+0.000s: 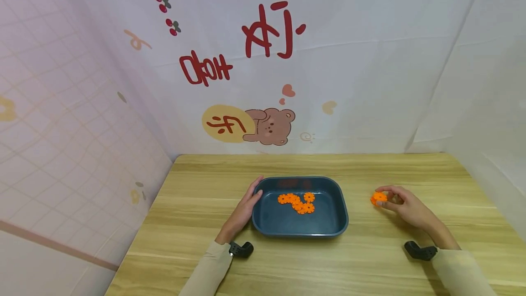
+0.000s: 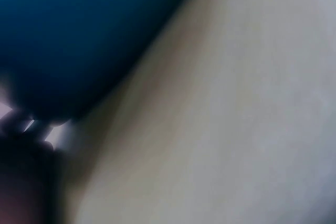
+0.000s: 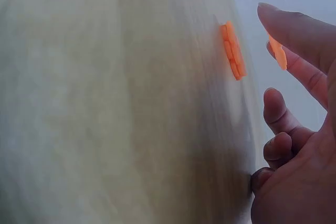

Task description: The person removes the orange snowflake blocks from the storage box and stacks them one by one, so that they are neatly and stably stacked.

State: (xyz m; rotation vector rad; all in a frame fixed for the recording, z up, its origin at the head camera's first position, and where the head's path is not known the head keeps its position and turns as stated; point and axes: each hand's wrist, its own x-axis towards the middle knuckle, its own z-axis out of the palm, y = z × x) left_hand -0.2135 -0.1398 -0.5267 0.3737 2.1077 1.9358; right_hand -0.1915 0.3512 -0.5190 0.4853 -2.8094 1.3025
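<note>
My left hand point(image 1: 244, 207) holds the left side of a dark blue rectangular tray point(image 1: 300, 234), with the thumb at its rim and the fingers along the outer wall. Inside the tray lie several orange notched discs point(image 1: 296, 201), flower-like in outline. To the right of the tray, my right hand point(image 1: 404, 207) pinches one orange disc point(image 3: 278, 53) between thumb and finger. Just beyond it, more orange discs point(image 3: 232, 51) sit stacked on the table. In the left wrist view only the blurred tray wall point(image 2: 79, 35) and the tabletop can be made out.
The wood-grain table point(image 1: 197, 186) runs back to a white printed cloth point(image 1: 361, 81) with a bear and red characters. Pale cloth walls flank it on both sides. Each wrist carries a black strap device point(image 1: 242, 249).
</note>
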